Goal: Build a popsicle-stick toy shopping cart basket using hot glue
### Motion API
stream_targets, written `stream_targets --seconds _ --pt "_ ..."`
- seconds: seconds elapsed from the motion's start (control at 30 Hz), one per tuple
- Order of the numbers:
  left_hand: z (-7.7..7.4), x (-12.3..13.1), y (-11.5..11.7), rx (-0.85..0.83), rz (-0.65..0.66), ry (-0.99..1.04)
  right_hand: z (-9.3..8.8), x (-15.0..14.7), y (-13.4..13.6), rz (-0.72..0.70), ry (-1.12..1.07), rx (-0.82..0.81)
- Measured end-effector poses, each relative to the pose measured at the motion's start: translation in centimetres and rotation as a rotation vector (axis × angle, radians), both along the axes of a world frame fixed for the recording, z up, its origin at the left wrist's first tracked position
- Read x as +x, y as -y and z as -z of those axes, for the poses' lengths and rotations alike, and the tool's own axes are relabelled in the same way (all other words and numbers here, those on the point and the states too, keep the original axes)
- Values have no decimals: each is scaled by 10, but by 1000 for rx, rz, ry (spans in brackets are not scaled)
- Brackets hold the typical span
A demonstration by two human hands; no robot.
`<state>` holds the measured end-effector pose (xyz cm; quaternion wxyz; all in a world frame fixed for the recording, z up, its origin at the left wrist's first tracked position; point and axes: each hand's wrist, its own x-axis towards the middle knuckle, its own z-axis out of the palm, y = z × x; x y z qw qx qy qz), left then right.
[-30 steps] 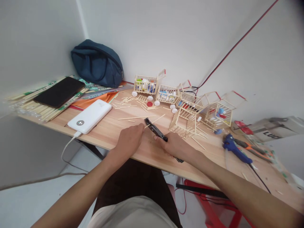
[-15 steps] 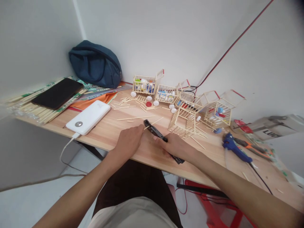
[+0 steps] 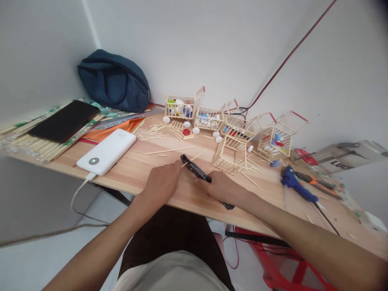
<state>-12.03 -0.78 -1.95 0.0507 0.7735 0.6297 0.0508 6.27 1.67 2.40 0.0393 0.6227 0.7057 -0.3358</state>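
My right hand [image 3: 216, 185] is wrapped round a black hand tool [image 3: 196, 169], whose head points up and left. A thin wooden stick [image 3: 197, 157] lies across the tool's head. Its near end is pinched in my left hand [image 3: 163, 180], just left of the head. Beyond my hands a long stick [image 3: 169, 150] and short cut pieces [image 3: 154, 131] lie on the wooden table [image 3: 133, 173]. An open stick frame [image 3: 230, 155] stands to the right of the tool.
Small stick carts [image 3: 180, 107] line the back. At the left are a white power bank [image 3: 106, 151], a black phone [image 3: 65, 120] on bundled sticks and a blue bag [image 3: 115, 81]. A blue glue gun [image 3: 298, 186] and orange-handled pliers [image 3: 318, 184] lie right.
The view has shifted slightly, so the table items sit a little further left. The tool's handles look closer together. Both hands keep their holds.
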Motion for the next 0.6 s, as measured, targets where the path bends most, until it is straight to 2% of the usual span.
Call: stream_targets --seconds 0.17,0.6 --pt "-1 1 -1 -9 -11 6 -3 -2 0 -8 -13 1" --pt "-3 0 1 -8 -15 4 1 1 -1 -21 -43 12"
